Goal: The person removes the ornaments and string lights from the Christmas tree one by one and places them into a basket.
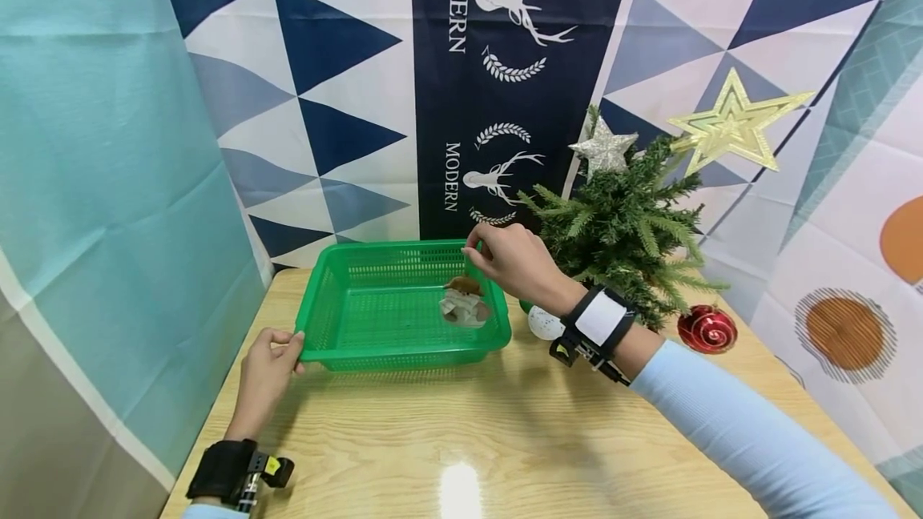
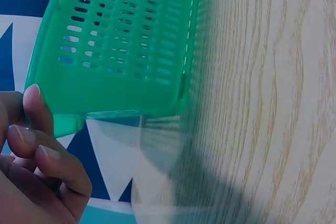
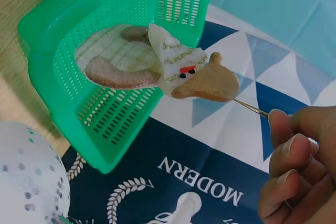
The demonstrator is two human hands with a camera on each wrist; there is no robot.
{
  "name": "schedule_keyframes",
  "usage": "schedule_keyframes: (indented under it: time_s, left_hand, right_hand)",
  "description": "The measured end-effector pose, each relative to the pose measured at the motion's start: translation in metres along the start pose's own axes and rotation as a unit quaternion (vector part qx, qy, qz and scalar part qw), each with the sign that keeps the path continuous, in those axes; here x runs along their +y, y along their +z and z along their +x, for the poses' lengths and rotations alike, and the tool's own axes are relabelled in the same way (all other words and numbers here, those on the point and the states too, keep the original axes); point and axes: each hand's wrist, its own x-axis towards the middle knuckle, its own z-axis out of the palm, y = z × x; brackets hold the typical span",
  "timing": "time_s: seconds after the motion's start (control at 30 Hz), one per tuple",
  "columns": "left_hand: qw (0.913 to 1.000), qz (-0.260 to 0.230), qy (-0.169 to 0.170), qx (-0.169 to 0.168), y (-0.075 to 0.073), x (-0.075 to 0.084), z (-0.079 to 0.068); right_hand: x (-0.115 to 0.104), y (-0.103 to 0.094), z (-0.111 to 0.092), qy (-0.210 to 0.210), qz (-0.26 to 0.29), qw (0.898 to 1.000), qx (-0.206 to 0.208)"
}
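Observation:
My right hand (image 1: 513,259) pinches the thin gold string (image 3: 252,107) of a snowman ornament (image 3: 126,59) between thumb and fingertips. The ornament has a tan hat, a red nose, black eyes and a striped white scarf. It hangs from that string over the right part of a green plastic basket (image 1: 404,359). With my left hand (image 1: 263,379) I hold the basket's near left corner, thumb and fingers at its rim. The left wrist view shows the slotted side of the basket from outside.
A small Christmas tree (image 1: 620,223) stands right of the basket, with a silver star (image 1: 606,148), a gold star (image 1: 735,122) and a red ball (image 1: 708,329). A white speckled ball (image 1: 544,323) sits low beside the basket. Patterned cloth (image 1: 346,62) hangs behind the wooden table (image 1: 389,439).

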Motion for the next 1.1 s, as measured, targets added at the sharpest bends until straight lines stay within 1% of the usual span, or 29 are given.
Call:
schedule_keyframes:
  time_s: [0.17,0.33,0.5,0.67,1.1]
  left_hand:
    - [1.0,0.003,0.004,0.004,0.001,-0.001,0.0]
    - [1.0,-0.002,0.001,0.005,0.001,-0.001,-0.001]
    - [1.0,-0.006,-0.001,0.006,0.001,0.0,-0.002]
    - [1.0,-0.005,0.004,0.007,0.001,0.0,-0.002]
    - [0.9999,-0.002,0.0,0.011,0.002,-0.001,-0.001]
  right_hand:
    - [-0.002,0.005,0.001,-0.002,-0.006,1.0,-0.005]
    - [-0.006,0.01,0.002,-0.011,-0.014,1.0,-0.014]
    - [-0.009,0.013,0.003,-0.023,-0.018,1.0,-0.005]
    - [-0.01,0.013,0.003,-0.021,-0.014,1.0,0.002]
    - [-0.012,0.017,0.001,-0.011,-0.01,1.0,-0.011]
